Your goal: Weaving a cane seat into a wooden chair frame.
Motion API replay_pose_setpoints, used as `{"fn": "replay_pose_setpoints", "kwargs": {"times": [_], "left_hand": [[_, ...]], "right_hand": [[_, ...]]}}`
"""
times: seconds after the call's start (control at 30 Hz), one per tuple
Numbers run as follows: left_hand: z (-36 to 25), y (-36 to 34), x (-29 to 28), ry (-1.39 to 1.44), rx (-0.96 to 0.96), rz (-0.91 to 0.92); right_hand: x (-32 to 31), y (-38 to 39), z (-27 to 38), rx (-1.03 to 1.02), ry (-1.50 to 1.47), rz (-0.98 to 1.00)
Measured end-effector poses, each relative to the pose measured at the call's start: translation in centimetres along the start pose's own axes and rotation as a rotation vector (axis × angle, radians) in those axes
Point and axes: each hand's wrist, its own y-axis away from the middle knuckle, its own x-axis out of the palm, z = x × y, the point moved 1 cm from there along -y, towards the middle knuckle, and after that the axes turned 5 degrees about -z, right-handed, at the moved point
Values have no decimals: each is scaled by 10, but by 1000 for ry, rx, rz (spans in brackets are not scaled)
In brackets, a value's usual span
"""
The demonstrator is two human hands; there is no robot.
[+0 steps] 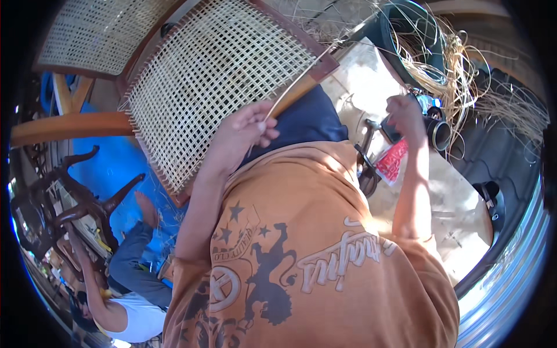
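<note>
A woven cane chair seat (214, 81) in a reddish-brown wooden frame lies across my lap, with short strand ends sticking out along its left edge. My left hand (246, 130) is at the seat's near right side, its thumb and fingers closed on a thin cane strand (290, 87) that runs up to the frame's far right corner. Off to the right, my right hand (405, 119) is curled into a fist above a pale board (452, 226). Whatever it holds, if anything, is hidden. Close by it are a red and white packet (392, 160) and a dark metal tool (367, 139).
A dark green bucket (377, 32) and a tangle of loose cane strands (458, 69) stand at the far right. Another caned panel (98, 32) is at the far left. Dark carved wooden parts (87, 197) and a seated person (130, 307) are on the left, beside a blue sheet (110, 174).
</note>
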Motion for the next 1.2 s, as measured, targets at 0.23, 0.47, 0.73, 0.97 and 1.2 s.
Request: {"fn": "replay_pose_setpoints", "kwargs": {"times": [0.23, 0.47, 0.73, 0.97, 1.2], "left_hand": [[-23, -53, 50, -238, -139, 317], [-27, -67, 69, -191, -50, 311], [-30, -79, 86, -338, 65, 275], [-48, -86, 103, -496, 336, 227], [-56, -85, 120, -558, 414, 246]], "right_hand": [[73, 102, -24, 0, 247, 57], [41, 101, -5, 207, 65, 313], [31, 109, 34, 92, -380, 408], [33, 102, 58, -175, 109, 396], [38, 107, 85, -47, 96, 350]]}}
